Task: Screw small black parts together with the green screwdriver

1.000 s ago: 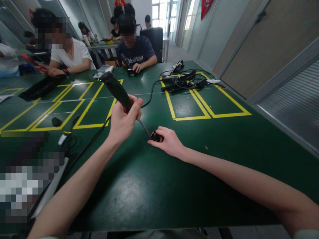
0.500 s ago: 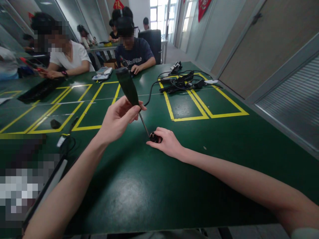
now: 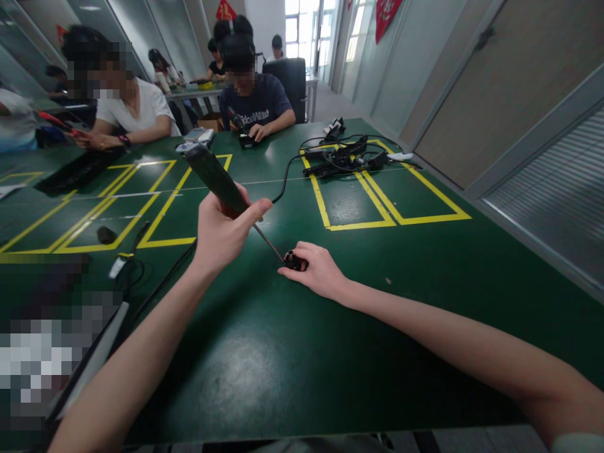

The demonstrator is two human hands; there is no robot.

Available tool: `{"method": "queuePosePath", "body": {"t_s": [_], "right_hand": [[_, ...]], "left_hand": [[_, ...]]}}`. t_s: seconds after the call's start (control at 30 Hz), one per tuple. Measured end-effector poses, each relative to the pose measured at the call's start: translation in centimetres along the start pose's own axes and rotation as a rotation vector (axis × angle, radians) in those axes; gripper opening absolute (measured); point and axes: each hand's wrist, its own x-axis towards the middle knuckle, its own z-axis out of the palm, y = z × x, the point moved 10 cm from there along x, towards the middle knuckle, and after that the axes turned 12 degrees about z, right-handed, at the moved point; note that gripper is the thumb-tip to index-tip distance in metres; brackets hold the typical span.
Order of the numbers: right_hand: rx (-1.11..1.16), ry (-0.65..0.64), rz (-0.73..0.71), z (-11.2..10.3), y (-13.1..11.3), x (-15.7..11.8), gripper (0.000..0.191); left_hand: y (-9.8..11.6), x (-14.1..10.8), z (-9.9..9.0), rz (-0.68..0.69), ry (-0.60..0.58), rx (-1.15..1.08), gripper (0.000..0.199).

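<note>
My left hand [image 3: 221,229] is wrapped round the dark handle of a screwdriver [image 3: 214,178]. The tool leans to the left, its thin metal shaft slanting down to the right. Its tip meets the side of a small black part [image 3: 291,258] with a short round post on top; whether it sits in a screw is too small to tell. Thumb and fingers of my right hand [image 3: 318,269] close round that part and hold it down on the green table [image 3: 302,358].
A heap of black cables and parts [image 3: 344,156] lies beyond my hands, over yellow tape outlines. To the left are a small dark block [image 3: 106,235] and a cable with a white tag [image 3: 117,267]. A co-worker in a dark shirt [image 3: 257,104] sits across the table.
My left hand has tipped the screwdriver's handle further left and lower, while its tip stays at the black part. My right hand has barely moved.
</note>
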Motion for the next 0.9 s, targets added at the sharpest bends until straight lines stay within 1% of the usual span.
{"method": "queuePosePath", "body": {"t_s": [0.07, 0.23, 0.4, 0.47, 0.53, 0.63, 0.73, 0.9], "right_hand": [[-0.001, -0.004, 0.001, 0.0, 0.0, 0.0, 0.028], [-0.007, -0.002, 0.000, 0.1, 0.0, 0.0, 0.029], [0.008, -0.012, 0.010, 0.2, 0.0, 0.0, 0.032], [0.017, -0.014, 0.015, 0.2, 0.0, 0.0, 0.032], [0.017, -0.013, 0.018, 0.1, 0.0, 0.0, 0.031], [0.005, -0.012, 0.008, 0.1, -0.1, 0.0, 0.031], [-0.002, -0.011, -0.001, 0.0, -0.2, 0.0, 0.030], [-0.012, -0.006, 0.001, 0.0, -0.1, -0.1, 0.030]], "left_hand": [[0.1, -0.1, 0.5, 0.000, -0.006, -0.011, 0.035], [0.0, -0.2, 1.5, -0.026, -0.034, -0.151, 0.044], [-0.2, -0.4, 2.2, -0.109, -0.149, -0.333, 0.046], [-0.2, -0.4, 2.2, -0.116, -0.185, -0.344, 0.045], [0.1, -0.3, 2.1, -0.086, -0.207, -0.301, 0.044], [0.2, 0.1, 1.6, -0.051, -0.180, -0.221, 0.039], [-0.4, 0.3, 1.0, -0.071, -0.101, -0.192, 0.032], [-1.0, 0.2, 0.1, -0.083, -0.002, -0.116, 0.031]]}}
